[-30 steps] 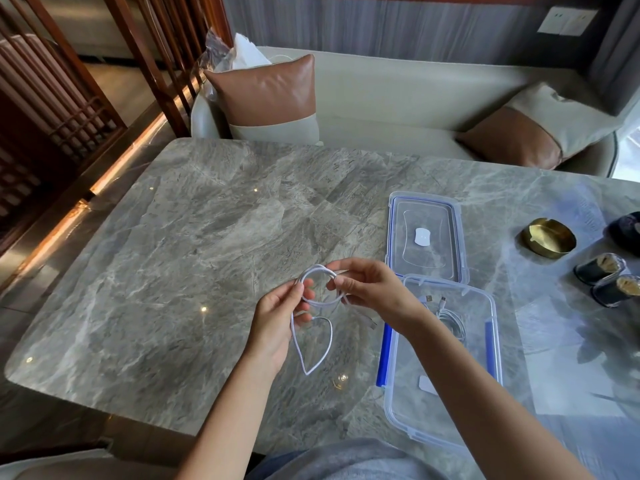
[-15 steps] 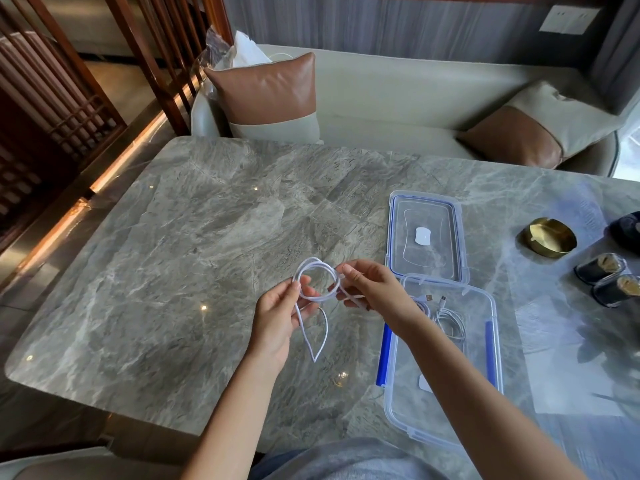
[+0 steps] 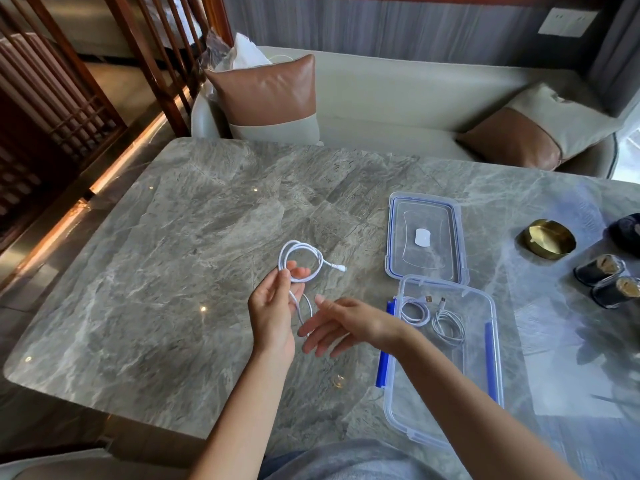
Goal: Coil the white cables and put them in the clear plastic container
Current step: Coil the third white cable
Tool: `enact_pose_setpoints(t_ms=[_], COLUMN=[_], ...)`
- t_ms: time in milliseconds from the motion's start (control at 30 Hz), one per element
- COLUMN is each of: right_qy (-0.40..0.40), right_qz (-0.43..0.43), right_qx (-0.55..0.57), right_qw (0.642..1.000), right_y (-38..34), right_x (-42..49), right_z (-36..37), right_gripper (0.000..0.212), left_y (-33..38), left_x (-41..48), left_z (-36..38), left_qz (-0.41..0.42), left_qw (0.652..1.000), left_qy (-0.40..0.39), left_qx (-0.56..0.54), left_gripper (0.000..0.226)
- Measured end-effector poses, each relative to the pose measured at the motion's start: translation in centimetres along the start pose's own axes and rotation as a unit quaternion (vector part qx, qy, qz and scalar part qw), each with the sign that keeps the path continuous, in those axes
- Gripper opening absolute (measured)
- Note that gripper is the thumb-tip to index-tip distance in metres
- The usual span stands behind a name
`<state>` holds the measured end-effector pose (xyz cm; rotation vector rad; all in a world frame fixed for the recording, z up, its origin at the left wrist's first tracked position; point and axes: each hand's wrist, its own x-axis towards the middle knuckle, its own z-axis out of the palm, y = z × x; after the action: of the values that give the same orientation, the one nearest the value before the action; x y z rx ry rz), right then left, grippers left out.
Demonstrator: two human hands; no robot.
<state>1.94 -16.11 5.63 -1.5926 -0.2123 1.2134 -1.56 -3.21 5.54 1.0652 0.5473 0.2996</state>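
Note:
My left hand [image 3: 272, 315] pinches a white cable [image 3: 300, 260] wound into a small loop above the grey marble table [image 3: 173, 271]; one plug end sticks out to the right and a short loop hangs below the fingers. My right hand [image 3: 341, 323] hovers just right of that hanging loop, fingers spread, holding nothing. To the right lies the clear plastic container [image 3: 446, 431] with blue clips. Inside it rest two coiled white cables [image 3: 415, 311], the other one [image 3: 449, 328] beside the first.
The container's lid [image 3: 425, 237] lies flat just beyond the container. A brass dish [image 3: 547, 239] and two small dark jars [image 3: 609, 280] stand at the right. A sofa with brown cushions [image 3: 273, 98] runs behind the table. The table's near edge is close to my body.
My right hand has let go of the cable and dropped lower, its fingers now apart. The coil stays in my left hand, with the plug end now free on the right.

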Motion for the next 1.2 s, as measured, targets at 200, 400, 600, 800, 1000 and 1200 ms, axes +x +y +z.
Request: enact_pose_setpoints(t_ms=[200,400,600,800,1000,1200], right_qy=[0.116,0.154,0.307,0.376,0.375,0.442], right_qz=[-0.025,-0.057,-0.065,-0.083,-0.1,-0.168], right_qx=[0.232,0.556,0.502,0.466,0.462,0.345], right_qw=[0.965,0.815,0.805,0.797,0.798,0.811], right_y=[1.6,1.1,0.9,0.8,0.6,1.0], right_x=[2.0,2.8,2.6,2.8,3.1,3.2], right_z=[1.7,1.3,0.0,-0.1,0.6,1.0], right_gripper=[0.04,0.026,0.015,0.022,0.023,0.02], left_y=[-0.2,-0.8,-0.8,-1.2,-1.0,-1.3], left_x=[-0.6,-0.9,-0.7,-0.7,-0.2,-0.2], left_z=[0.1,-0.6,-1.5,-1.3,-1.1,-1.6], left_qz=[-0.01,-0.027,-0.011,-0.004,-0.034,0.008], left_qw=[1.0,1.0,1.0,0.999,0.99,0.999], left_qy=[0.005,-0.003,0.009,0.034,0.098,0.051], left_qx=[0.016,-0.009,0.005,-0.013,-0.099,-0.005], left_gripper=[0.021,0.018,0.017,0.017,0.016,0.016])
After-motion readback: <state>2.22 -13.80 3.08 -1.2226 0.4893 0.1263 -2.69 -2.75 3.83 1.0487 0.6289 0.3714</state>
